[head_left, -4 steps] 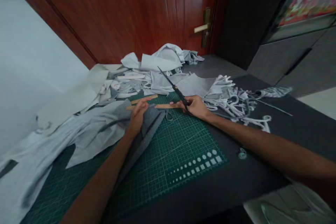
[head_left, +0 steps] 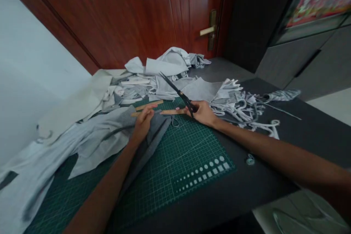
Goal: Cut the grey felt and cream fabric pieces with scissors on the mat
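My right hand is closed round the handles of black scissors. Their blades point up and away to the left, above the mat. Fingertips of that hand also reach the end of a thin wooden strip, perhaps a ruler. My left hand rests on dark grey fabric, thumb and fingers closed at its upper edge; the exact grip is partly hidden. Behind this hand, a second wooden strip lies on the green cutting mat. Beside the fabric edge is a small loop of dark cord.
Light grey cloth spreads over the left side. White and grey fabric pieces are heaped towards the wooden door. Cut strips lie right of the mat. A small round object sits on the dark table.
The view has shifted slightly. The scissors have tilted a little further left in my right hand. My left hand stays at the fabric edge.
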